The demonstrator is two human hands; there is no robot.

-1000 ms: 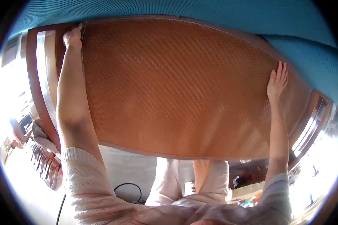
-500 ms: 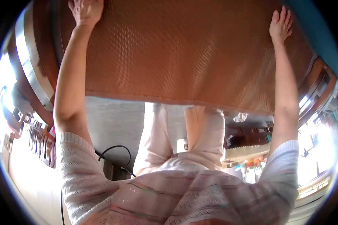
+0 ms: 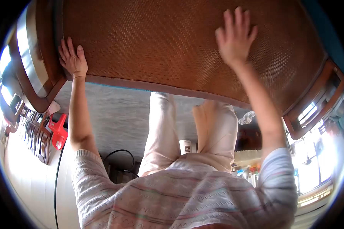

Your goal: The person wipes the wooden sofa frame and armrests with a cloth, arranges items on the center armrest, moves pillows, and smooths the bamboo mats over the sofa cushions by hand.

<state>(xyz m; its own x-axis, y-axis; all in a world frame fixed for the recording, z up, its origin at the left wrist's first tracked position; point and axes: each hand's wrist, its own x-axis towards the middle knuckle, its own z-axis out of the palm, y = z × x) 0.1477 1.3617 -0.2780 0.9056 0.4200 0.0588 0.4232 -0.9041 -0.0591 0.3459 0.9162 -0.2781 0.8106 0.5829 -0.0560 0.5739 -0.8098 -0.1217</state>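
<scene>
A brown woven mat (image 3: pixel 153 45) with a plain edging spreads across the upper part of the head view. My left hand (image 3: pixel 73 60) lies palm down at the mat's near left corner, fingers stretched out and holding nothing. Over the right-hand half of the mat is my right hand (image 3: pixel 236 40), its fingers spread and nothing in them. Whether its palm presses on the mat or hovers just above cannot be told. A thin blue strip shows under the near edge of the mat.
Curved wooden armrests (image 3: pixel 322 97) flank the mat on both sides. Below its near edge are the grey floor (image 3: pixel 114 110) and my legs. A red plastic object (image 3: pixel 58 131), a black cable (image 3: pixel 57 183) and a white cylindrical container (image 3: pixel 185 146) are nearby.
My left hand has come nearer, to the mat's front left corner. My right hand has moved left from the mat's far right side toward its middle. The red object has come into view.
</scene>
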